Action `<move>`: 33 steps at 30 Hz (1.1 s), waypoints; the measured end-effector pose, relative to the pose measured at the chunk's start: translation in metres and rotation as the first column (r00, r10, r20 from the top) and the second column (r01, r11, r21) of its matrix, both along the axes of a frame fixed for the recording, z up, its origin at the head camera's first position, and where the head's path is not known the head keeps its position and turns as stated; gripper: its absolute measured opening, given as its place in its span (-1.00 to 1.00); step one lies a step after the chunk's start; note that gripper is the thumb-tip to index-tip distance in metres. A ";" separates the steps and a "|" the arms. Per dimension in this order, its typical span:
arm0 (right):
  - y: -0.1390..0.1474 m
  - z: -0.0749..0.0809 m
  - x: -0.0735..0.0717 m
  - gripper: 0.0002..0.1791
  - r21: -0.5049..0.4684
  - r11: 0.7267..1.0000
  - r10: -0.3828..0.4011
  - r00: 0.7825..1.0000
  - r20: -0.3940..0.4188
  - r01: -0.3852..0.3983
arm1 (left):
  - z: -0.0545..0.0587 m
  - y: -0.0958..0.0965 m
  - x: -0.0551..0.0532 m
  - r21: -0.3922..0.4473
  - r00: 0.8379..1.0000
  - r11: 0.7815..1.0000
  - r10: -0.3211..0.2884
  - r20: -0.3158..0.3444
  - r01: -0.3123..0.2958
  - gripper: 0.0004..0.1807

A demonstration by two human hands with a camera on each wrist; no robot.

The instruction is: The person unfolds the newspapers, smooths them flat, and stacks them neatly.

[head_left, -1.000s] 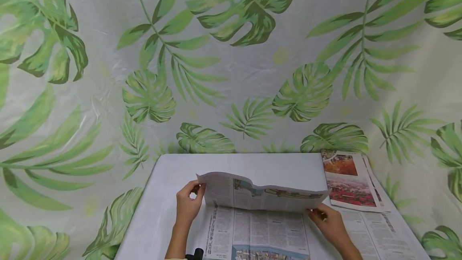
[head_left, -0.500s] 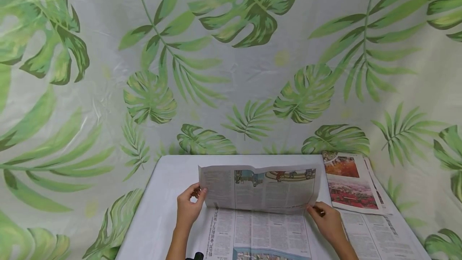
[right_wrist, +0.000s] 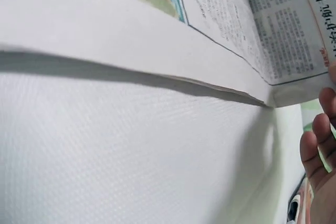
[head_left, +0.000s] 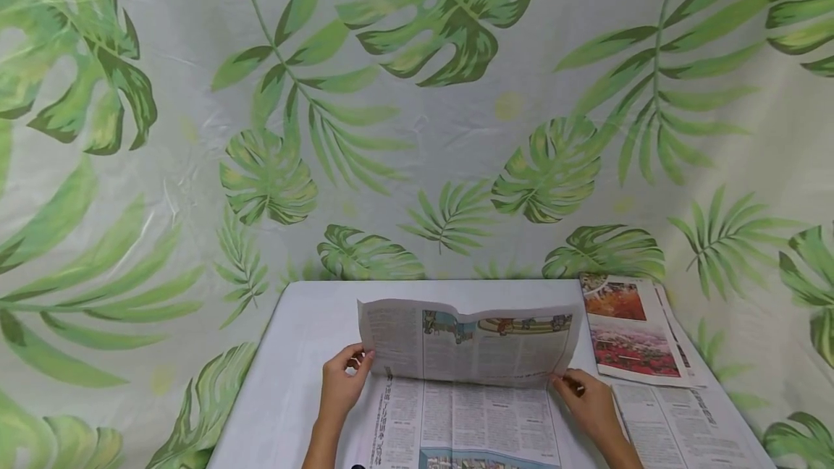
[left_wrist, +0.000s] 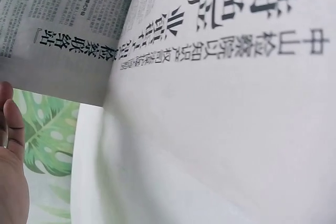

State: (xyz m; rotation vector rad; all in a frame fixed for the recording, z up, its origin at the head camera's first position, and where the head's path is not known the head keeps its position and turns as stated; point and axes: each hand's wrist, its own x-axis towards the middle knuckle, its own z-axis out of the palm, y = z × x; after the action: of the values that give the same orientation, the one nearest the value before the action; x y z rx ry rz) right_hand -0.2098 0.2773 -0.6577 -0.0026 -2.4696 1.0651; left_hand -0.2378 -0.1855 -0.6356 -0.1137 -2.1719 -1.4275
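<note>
Raised flap (head_left: 449, 357) of the newspaper (head_left: 489, 418) stands taller than a second ago; my left hand (head_left: 344, 382) sits lower on its edge.
I pinch the left side there, my right hand (head_left: 589, 402) the right; newspaper at lower centre of the frame, fold judged part-done. Newsprint (head_left: 677, 422), lower right, lies just beside my right hand and could crowd it; colour-printed papers (head_left: 632, 346) overlap its top.

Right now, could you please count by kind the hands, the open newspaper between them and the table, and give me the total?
Hands: 2 (left hand, right hand)
Open newspaper: 1
White table: 1
Total: 4
The papers at the right overlap, so I leave them uncounted.
</note>
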 end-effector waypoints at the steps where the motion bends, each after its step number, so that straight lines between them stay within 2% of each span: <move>1: 0.000 -0.001 0.000 -0.91 0.005 1.000 0.000 1.000 0.005 0.000 | -0.002 -0.001 0.000 0.001 1.000 1.000 -0.010 0.004 0.010 -0.85; 5: 0.000 -0.004 0.000 -0.93 0.014 1.000 -0.001 0.999 0.041 0.000 | -0.006 -0.002 -0.001 0.012 0.999 0.999 -0.047 0.021 0.047 -0.88; 8: 0.000 -0.006 0.000 -0.92 0.024 1.000 0.002 0.998 0.061 -0.003 | -0.009 -0.001 0.000 0.006 0.998 0.999 -0.044 0.052 0.044 -0.89; 14: 0.001 -0.011 0.001 -0.91 0.018 1.000 0.002 0.996 0.086 -0.003 | -0.015 0.001 0.003 -0.009 0.987 1.000 -0.027 0.157 0.028 -0.87; 19: 0.002 -0.016 0.000 -0.87 0.026 1.000 -0.017 0.988 0.156 0.013 | -0.020 0.002 0.002 -0.010 0.974 0.999 -0.030 0.225 0.033 -0.85; 23: 0.000 -0.015 0.000 -0.81 0.034 0.999 -0.028 0.976 0.218 0.021 | -0.026 0.001 0.002 -0.007 0.973 0.999 -0.031 0.231 0.034 -0.85; 33: -0.001 -0.014 -0.001 -0.82 0.069 0.997 -0.038 0.962 0.271 0.020 | -0.031 0.001 0.003 -0.005 0.974 0.999 -0.034 0.226 0.037 -0.85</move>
State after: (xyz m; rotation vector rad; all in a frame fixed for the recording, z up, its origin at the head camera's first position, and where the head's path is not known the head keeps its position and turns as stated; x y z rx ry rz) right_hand -0.2107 0.2762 -0.6715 -0.1763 -2.7392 1.0300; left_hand -0.2351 -0.1845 -0.6665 0.0073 -2.3696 -1.5140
